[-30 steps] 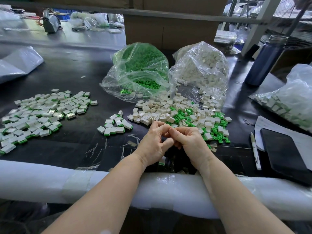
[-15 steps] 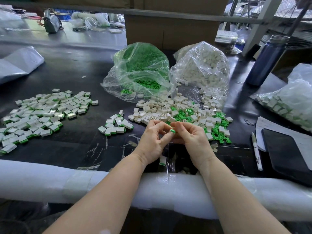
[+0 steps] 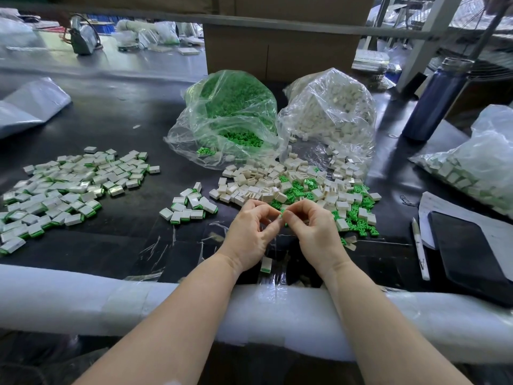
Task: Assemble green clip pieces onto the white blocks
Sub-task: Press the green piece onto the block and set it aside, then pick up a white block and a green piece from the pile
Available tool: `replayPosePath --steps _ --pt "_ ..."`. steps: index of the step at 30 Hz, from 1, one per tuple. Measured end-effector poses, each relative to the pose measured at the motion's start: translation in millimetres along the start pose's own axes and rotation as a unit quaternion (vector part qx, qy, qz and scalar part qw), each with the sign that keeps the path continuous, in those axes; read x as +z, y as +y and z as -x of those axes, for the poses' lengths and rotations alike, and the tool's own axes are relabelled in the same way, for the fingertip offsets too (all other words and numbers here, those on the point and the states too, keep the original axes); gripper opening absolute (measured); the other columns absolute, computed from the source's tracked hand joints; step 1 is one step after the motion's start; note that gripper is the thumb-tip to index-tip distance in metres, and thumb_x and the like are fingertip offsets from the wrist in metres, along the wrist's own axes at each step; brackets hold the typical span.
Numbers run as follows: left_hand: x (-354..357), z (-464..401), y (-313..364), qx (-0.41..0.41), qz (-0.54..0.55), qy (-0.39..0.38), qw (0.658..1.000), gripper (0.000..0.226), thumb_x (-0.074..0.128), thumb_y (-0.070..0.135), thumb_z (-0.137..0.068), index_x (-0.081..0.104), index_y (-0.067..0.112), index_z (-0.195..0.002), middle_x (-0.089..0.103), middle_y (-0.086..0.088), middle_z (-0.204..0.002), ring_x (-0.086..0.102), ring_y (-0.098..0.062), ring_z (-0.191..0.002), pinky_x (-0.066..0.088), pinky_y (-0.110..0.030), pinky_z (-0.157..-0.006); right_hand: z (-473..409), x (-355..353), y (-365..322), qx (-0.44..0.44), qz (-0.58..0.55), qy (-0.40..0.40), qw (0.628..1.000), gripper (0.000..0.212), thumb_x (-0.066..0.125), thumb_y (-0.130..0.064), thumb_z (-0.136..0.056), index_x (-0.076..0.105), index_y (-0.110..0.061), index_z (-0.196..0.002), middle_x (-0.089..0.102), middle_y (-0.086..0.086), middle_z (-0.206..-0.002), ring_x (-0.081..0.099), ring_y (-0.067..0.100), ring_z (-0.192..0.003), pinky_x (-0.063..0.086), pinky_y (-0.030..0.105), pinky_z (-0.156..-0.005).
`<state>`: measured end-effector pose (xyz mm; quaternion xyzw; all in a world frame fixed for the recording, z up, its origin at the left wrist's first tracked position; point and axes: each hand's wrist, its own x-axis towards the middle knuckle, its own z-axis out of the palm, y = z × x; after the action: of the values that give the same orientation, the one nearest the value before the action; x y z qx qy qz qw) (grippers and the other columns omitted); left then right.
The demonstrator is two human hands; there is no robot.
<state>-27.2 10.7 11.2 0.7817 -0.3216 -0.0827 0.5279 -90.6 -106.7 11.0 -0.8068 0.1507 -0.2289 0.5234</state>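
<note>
My left hand [image 3: 251, 234] and my right hand [image 3: 312, 232] meet fingertip to fingertip above the table's near middle, pinching a small green clip [image 3: 282, 215] between them; whether a white block is in either hand is hidden by the fingers. Just beyond lies a mixed pile of loose white blocks [image 3: 266, 184] and green clips [image 3: 358, 215]. A small group of assembled pieces [image 3: 191, 207] sits left of the hands, and a large spread of assembled pieces [image 3: 63, 190] lies at the far left. One assembled piece [image 3: 266, 265] rests under my left wrist.
An open bag of green clips [image 3: 230, 115] and a bag of white blocks [image 3: 330, 109] stand behind the pile. A bag of finished pieces [image 3: 477, 168], a blue bottle [image 3: 435, 101], a pen [image 3: 420, 248] and a dark tablet [image 3: 469, 251] sit right. White foam padding [image 3: 111, 298] covers the near edge.
My hands have drawn slightly apart and lifted a little; the fingertips still meet round the green clip, which showed between them half a second ago.
</note>
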Motion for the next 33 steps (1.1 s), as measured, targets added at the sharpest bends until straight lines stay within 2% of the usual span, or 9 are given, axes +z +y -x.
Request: replayPosePath --steps 4,8,11,13,18,26,29,31,33 --pt "-0.6 -0.4 -2.3 -0.017 -0.006 0.065 0.998 0.011 0.063 0.015 -0.087 0.067 0.009 -0.096 0.062 0.003 -0.080 0.057 -0.011 -0.074 0.046 -0.008 -0.067 -0.6 -1.7 -0.4 -0.011 0.013 0.044 0.999 0.008 0.064 -0.014 -0.087 0.062 -0.015 -0.079 0.062 -0.002 -0.074 0.057 0.015 -0.073 0.047 0.021 -0.068" --pt "-3.7 -1.9 -5.7 -0.057 -0.008 0.182 0.982 0.017 0.061 0.010 -0.088 0.066 0.015 -0.104 0.063 0.000 -0.083 0.063 -0.019 -0.079 0.053 -0.025 -0.077 -2.2 -3.4 3.0 -0.001 0.061 0.083 0.995 0.007 0.065 -0.018 -0.087 0.064 -0.013 -0.082 0.063 0.003 -0.081 0.057 0.019 -0.078 0.049 0.031 -0.074" --pt "-9.6 -2.7 -9.7 -0.062 -0.083 0.266 0.958 0.021 0.057 0.005 -0.089 0.070 0.014 -0.104 0.061 -0.005 -0.098 0.057 -0.015 -0.079 0.041 -0.011 -0.075 -3.0 -4.2 5.2 -0.008 0.086 0.101 0.991 0.008 0.065 -0.018 -0.087 0.065 -0.010 -0.084 0.064 0.004 -0.083 0.056 0.018 -0.078 0.047 0.030 -0.073" --pt "-12.9 -3.7 -12.1 -0.091 -0.100 0.298 0.945 0.022 0.054 0.002 -0.090 0.070 0.011 -0.102 0.054 -0.006 -0.104 0.057 -0.019 -0.087 0.034 -0.007 -0.075 -3.3 -4.4 5.4 -0.010 0.097 0.106 0.990 0.009 0.065 -0.018 -0.087 0.065 -0.010 -0.082 0.063 0.004 -0.081 0.054 0.017 -0.074 0.043 0.027 -0.069" --pt "-12.0 -5.2 -14.6 -0.152 -0.166 0.276 0.934 0.028 0.049 0.000 -0.090 0.063 -0.001 -0.114 0.044 -0.013 -0.123 0.043 -0.028 -0.114 0.031 -0.019 -0.093 -2.9 -4.7 6.2 -0.004 0.124 0.111 0.986 0.009 0.064 -0.019 -0.087 0.062 -0.014 -0.080 0.059 0.001 -0.079 0.050 0.014 -0.073 0.035 0.024 -0.066" --pt "-9.7 -3.4 -7.3 -0.217 -0.256 0.219 0.916 0.034 0.054 0.017 -0.089 0.057 0.008 -0.121 0.031 -0.007 -0.135 0.025 -0.028 -0.124 0.029 -0.039 -0.098 -2.5 -5.1 6.6 -0.014 0.196 0.102 0.975 0.007 0.062 -0.015 -0.088 0.064 -0.011 -0.084 0.054 -0.004 -0.083 0.045 0.013 -0.083 0.023 0.018 -0.062" --pt "-8.6 -2.2 -6.8 -0.185 -0.252 0.224 0.923 0.033 0.057 0.015 -0.087 0.058 0.015 -0.120 0.033 -0.005 -0.132 0.026 -0.026 -0.123 0.027 -0.041 -0.099 -3.6 -3.2 7.6 -0.031 0.231 0.081 0.969 0.008 0.060 -0.009 -0.089 0.068 -0.010 -0.091 0.052 -0.005 -0.089 0.048 0.016 -0.095 0.025 0.015 -0.070" --pt "-7.1 -1.0 -6.6 -0.144 -0.245 0.241 0.928 0.029 0.058 0.011 -0.085 0.062 0.017 -0.113 0.038 -0.004 -0.127 0.028 -0.024 -0.121 0.025 -0.039 -0.099 -3.5 -1.6 8.2 -0.046 0.261 0.059 0.962 0.014 0.059 -0.010 -0.089 0.069 -0.011 -0.100 0.052 -0.004 -0.098 0.045 0.016 -0.105 0.027 0.014 -0.082" --pt "-5.2 -0.4 -6.4 -0.095 -0.241 0.243 0.935 0.024 0.059 0.006 -0.083 0.065 0.015 -0.104 0.043 -0.005 -0.120 0.032 -0.024 -0.117 0.025 -0.034 -0.099 -3.0 0.4 8.7 -0.063 0.295 0.039 0.953 0.022 0.059 -0.014 -0.090 0.067 -0.016 -0.111 0.053 -0.001 -0.109 0.041 0.017 -0.110 0.027 0.021 -0.096"
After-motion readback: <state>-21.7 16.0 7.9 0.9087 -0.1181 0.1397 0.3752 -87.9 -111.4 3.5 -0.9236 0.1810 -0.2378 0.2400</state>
